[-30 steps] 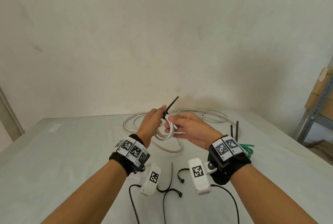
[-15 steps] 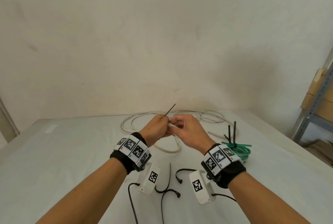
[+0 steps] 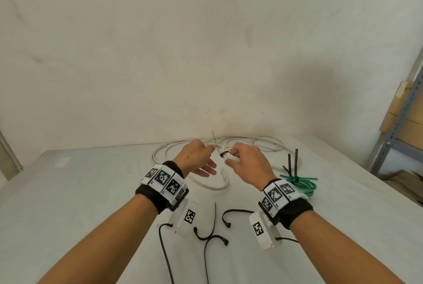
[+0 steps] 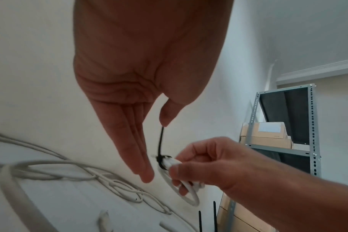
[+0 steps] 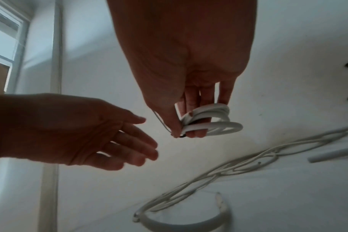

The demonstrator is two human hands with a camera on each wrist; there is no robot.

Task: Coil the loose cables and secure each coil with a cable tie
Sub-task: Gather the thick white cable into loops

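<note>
Pinching a small white cable coil [image 5: 210, 120] between thumb and curled fingers, the right hand [image 3: 248, 164] holds it above the table [image 3: 80, 203], with a black cable tie [image 4: 161, 146] cinched round the bundle just beside the fingertips. From the left wrist view the tie's tail rises from the coil to the thumb tip of the left hand [image 3: 194, 160]. That hand is mostly open, its fingers straight and pointing toward the coil; whether the thumb and forefinger actually nip the tail I cannot tell. Behind the hands a long loose white cable [image 3: 190, 146] sprawls in loops near the wall, and a thicker pale cable [image 3: 212, 186] curves on the table beneath them. To the right lies a green coil [image 3: 304, 184], already bound with a black tie. Spare black ties [image 3: 212, 228] lie on the table below the wrists. A metal shelf [image 3: 393, 128] with cardboard boxes stands at the far right.
</note>
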